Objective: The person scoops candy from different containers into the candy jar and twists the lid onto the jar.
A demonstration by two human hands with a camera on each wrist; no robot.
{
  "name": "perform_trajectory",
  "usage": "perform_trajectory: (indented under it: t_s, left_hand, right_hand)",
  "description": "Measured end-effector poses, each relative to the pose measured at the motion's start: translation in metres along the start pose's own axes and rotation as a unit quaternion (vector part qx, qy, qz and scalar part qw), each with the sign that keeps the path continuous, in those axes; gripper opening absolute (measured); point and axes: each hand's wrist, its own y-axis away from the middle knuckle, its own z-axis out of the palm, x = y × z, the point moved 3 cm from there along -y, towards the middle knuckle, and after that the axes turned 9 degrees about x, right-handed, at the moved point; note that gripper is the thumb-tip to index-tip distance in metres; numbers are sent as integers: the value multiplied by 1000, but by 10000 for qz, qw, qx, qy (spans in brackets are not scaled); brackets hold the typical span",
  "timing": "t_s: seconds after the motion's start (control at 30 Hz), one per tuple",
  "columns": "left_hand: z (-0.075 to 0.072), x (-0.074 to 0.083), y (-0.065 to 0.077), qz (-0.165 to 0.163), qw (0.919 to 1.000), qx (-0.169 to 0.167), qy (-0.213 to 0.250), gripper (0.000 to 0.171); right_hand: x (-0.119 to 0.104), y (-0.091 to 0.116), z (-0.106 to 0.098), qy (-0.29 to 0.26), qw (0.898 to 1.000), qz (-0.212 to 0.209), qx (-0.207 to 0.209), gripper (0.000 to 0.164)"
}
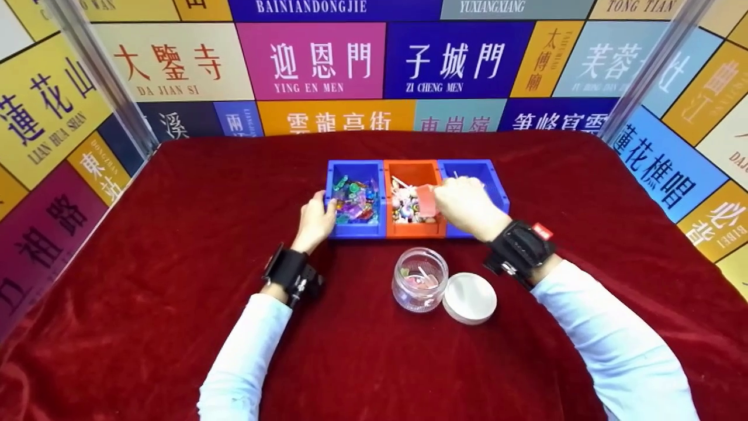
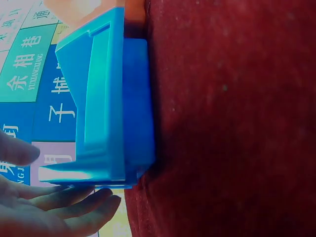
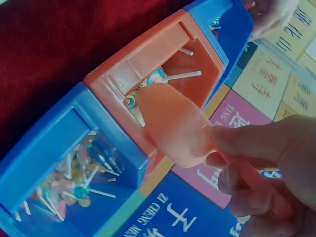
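Note:
In the head view, my right hand [image 1: 469,206] grips the handle of a translucent pink scoop [image 1: 426,200] above the orange bin [image 1: 414,230]. The right wrist view shows the scoop's bowl [image 3: 173,123] tilted over that bin, among small lollipops [image 3: 157,76]; what lies in the bowl is hidden. At the far left, my left hand [image 1: 315,221] holds the side wall of a blue bin [image 1: 357,230], thumb on the inner side and fingers outside. Colourful clear gem-like pieces [image 1: 355,202] fill that bin.
An open clear jar [image 1: 421,286] with a few lollipops inside stands in front of the bins. Beside it on the red cloth [image 1: 350,362] lies a white lid [image 1: 470,297]. Another blue bin [image 3: 118,153], holding wrapped lollipops [image 3: 74,182], adjoins the orange one.

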Motion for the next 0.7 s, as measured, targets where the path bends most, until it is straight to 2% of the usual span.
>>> perform_trajectory:
  t_s: [0.17, 0.33, 0.53, 0.7]
  left_hand:
    - [1, 2, -1, -65, 9999, -97, -57, 37]
    - [2, 4, -1, -95, 9998, -157, -66, 37]
    - [2, 3, -1, -122, 9998, -121, -96, 36]
    - [2, 3, 0, -63, 9998, -113, -130, 36]
  right_hand:
    - [-14, -7, 5, 351, 9987, -380, 51, 4]
    - [-19, -10, 11, 350, 9985, -393, 145, 8]
    - [-14, -15, 11, 46, 9991, -87, -413, 7]
    - [-7, -21, 10, -252, 9954, 293, -877, 7]
